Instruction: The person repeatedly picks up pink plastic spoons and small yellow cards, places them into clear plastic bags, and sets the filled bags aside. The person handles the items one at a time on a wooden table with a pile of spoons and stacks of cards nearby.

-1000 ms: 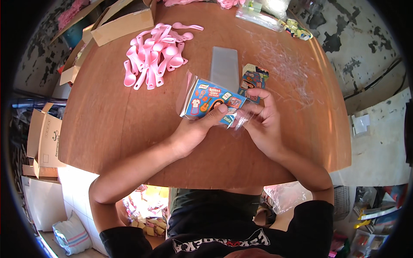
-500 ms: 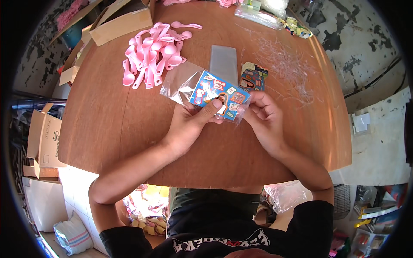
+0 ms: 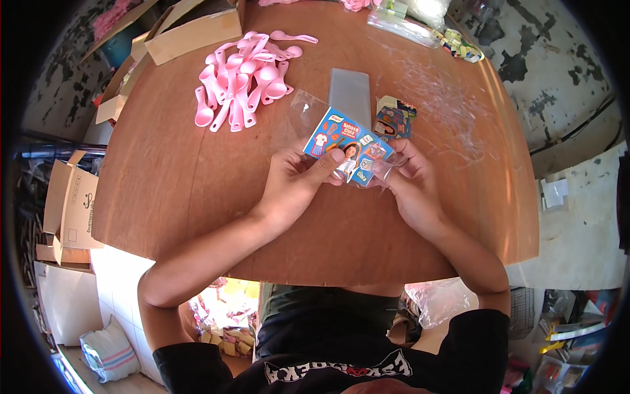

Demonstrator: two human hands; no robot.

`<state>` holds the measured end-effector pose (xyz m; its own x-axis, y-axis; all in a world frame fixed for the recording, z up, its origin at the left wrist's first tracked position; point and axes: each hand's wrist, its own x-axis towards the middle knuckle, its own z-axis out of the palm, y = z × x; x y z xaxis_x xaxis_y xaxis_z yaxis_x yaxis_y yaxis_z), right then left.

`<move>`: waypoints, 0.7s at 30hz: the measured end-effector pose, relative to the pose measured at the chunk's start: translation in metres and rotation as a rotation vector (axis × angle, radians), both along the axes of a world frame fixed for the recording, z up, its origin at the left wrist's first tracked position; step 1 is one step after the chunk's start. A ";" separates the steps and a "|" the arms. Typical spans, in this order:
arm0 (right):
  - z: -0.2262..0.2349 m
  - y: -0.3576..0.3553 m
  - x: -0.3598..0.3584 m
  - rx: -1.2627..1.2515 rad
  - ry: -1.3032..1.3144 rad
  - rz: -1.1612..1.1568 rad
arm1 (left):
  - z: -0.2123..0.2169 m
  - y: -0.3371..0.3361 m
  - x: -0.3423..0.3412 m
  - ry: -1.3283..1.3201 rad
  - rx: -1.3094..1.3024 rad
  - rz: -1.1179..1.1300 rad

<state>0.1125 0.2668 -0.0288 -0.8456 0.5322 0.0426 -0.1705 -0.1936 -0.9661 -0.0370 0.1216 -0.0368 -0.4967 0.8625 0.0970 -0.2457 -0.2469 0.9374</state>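
left hand [image 3: 295, 180]: thumb grip on printed card [image 3: 346, 146] | right hand [image 3: 410, 184]: pinching clear sleeve [image 3: 308, 111] | card over tabletop [image 3: 164, 177], partly sleeved | pink spoons [image 3: 243, 79] loose

You wear a black short-sleeved shirt with white lettering across the chest (partly cut off at the near edge). Your forearms are bare, as are your left hand [image 3: 292, 184] and right hand [image 3: 412, 187].
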 end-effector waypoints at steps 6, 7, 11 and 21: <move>-0.003 0.000 0.002 0.069 -0.076 0.042 | 0.002 0.000 0.003 0.035 -0.049 -0.014; -0.006 0.003 0.003 0.070 -0.076 0.049 | 0.003 0.000 0.004 0.032 -0.009 -0.009; 0.000 -0.002 0.000 0.013 -0.052 0.077 | -0.003 0.002 0.003 0.046 0.065 -0.019; -0.001 -0.008 0.002 -0.052 -0.136 0.175 | 0.004 -0.004 0.011 0.007 0.134 -0.209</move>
